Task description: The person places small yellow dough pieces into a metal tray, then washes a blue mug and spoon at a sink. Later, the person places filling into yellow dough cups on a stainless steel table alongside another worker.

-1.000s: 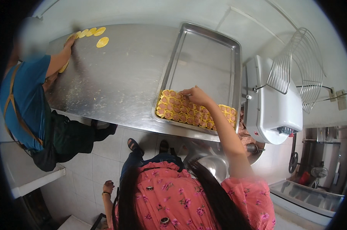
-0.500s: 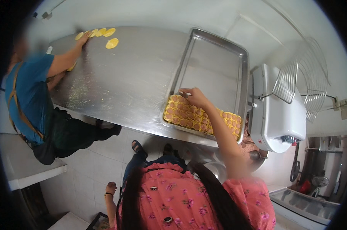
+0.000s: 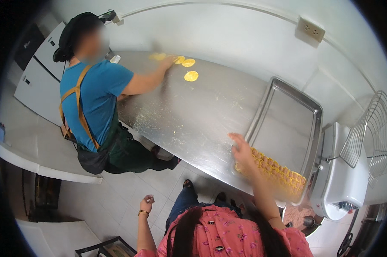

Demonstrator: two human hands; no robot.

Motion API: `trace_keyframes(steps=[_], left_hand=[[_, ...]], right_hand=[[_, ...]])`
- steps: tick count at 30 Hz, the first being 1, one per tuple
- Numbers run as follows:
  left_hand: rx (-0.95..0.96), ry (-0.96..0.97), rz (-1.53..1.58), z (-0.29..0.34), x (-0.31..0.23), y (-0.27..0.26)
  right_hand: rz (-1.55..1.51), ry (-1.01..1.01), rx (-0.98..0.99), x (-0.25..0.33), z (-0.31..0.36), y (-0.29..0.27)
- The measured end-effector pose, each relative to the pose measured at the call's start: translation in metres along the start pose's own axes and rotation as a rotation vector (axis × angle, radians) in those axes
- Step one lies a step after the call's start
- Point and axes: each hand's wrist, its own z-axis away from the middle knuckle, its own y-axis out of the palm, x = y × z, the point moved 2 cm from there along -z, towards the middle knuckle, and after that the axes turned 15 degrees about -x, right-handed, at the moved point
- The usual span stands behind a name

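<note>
My right hand (image 3: 242, 150) is over the left end of a row of small filled pastry-like rounds (image 3: 279, 171), pinkish in the middle with yellow rims. They are packed along the near side of a large metal tray (image 3: 256, 119). Its fingers reach out past the tray's left edge, above the steel table, and I see nothing held in them. Part of the rounds is hidden behind my right forearm. Low at my left side, away from the table, hangs my left hand (image 3: 146, 203), fingers curled in, with nothing visible in it.
A co-worker in a blue shirt (image 3: 88, 111) stands at the left, one hand on flat yellow rounds (image 3: 188, 63) on the steel table (image 3: 210, 103). Another yellow round (image 3: 191, 76) lies nearer. Right of the tray stands a white machine (image 3: 343, 171) beneath a wire rack (image 3: 364, 132).
The view has swung to the left, showing more of the co-worker. My right hand has drawn back from the rounds towards the tray's left edge. My left hand still hangs low.
</note>
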Motion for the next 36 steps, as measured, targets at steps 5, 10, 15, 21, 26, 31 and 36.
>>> trace_keyframes(steps=[5, 10, 15, 21, 26, 31, 36], left_hand=[[-0.067, 0.343, 0.140, -0.050, -0.119, 0.011], [0.022, 0.706, 0.185, -0.098, -0.224, 0.039], [0.051, 0.944, 0.088, -0.155, -0.269, 0.053], [0.227, 1.518, 0.277, -0.213, -0.300, 0.055], [0.397, 1.229, 0.312, -0.225, -0.311, 0.068], [0.534, 1.114, 0.377, -0.213, -0.316, 0.090], [0.636, 1.085, 0.414, -0.191, -0.328, 0.095]], right_hand=[[0.063, -0.027, 0.034, 0.005, 0.018, 0.063], [0.135, 0.013, 0.083, 0.023, 0.001, 0.098], [0.296, -0.221, 0.193, 0.116, -0.070, 0.107], [-0.034, -1.022, -0.007, 0.296, -0.122, 0.138], [-0.087, -1.052, -0.587, 0.359, -0.133, 0.125], [0.129, -1.049, -0.747, 0.368, -0.114, 0.111], [0.306, -1.091, -0.840, 0.369, -0.092, 0.092]])
